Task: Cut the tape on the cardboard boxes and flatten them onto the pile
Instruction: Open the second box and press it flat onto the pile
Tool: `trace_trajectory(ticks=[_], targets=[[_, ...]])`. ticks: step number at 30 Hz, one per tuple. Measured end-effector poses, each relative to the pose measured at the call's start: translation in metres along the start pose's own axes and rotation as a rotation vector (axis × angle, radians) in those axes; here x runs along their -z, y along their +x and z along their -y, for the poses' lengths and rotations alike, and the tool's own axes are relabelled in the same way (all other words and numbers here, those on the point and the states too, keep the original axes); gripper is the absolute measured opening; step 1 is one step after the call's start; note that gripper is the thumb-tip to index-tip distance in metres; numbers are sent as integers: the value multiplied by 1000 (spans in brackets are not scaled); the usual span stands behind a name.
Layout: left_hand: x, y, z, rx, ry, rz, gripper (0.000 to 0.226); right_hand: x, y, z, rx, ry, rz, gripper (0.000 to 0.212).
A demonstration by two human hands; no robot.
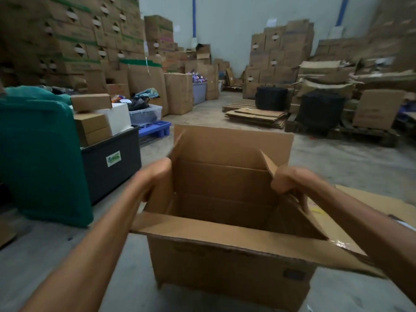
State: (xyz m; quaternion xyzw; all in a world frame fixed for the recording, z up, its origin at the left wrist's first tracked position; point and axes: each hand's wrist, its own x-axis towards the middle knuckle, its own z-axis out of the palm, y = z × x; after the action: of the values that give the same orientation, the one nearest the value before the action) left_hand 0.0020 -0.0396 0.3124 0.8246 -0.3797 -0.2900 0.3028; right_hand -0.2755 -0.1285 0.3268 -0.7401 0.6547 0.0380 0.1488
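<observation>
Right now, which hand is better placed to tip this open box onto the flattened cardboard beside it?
Right, probably: the right hand grips the box's flap, and the flattened cardboard lies on that side.

Black crate (112, 163) beside green tub (40, 158), blue pallet (155, 129) behind

Counts on the warehouse floor

One open box (225, 255) at centre, with two hands: left hand (155, 176), right hand (290, 180). At left, one green bin (40, 158) and one black crate (112, 163), carrying two or three brown cartons (91, 102) and one white carton (117, 117). Left of centre: one blue pallet (154, 129), one clear tub (146, 113), one lilac tub (199, 92). Right of centre: one pile (256, 117) of flat cardboard, two black baskets (271, 97). Upper frame: two blue stripes (194, 16) on the wall. The stacked boxes (74, 34) along the back are too many and too blurred to count.
</observation>
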Motion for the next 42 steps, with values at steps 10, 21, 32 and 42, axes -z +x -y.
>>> trace_trajectory(ticks=[10, 21, 32, 42], targets=[[17, 21, 1, -72, -987, -31, 43, 42, -72, -58, 349, -2, -453, 51], [-110, 49, 121, 238, -1513, -102, 19, -185, -62, -142, 535, -157, -399, 89], [-188, 21, 282, 728, -679, -621, 59, -316, -64, -138, 620, -181, -39, 78], [-196, 83, 237, -339, 429, -229, 56, -347, 64, -17, 203, 30, -20, 67]])
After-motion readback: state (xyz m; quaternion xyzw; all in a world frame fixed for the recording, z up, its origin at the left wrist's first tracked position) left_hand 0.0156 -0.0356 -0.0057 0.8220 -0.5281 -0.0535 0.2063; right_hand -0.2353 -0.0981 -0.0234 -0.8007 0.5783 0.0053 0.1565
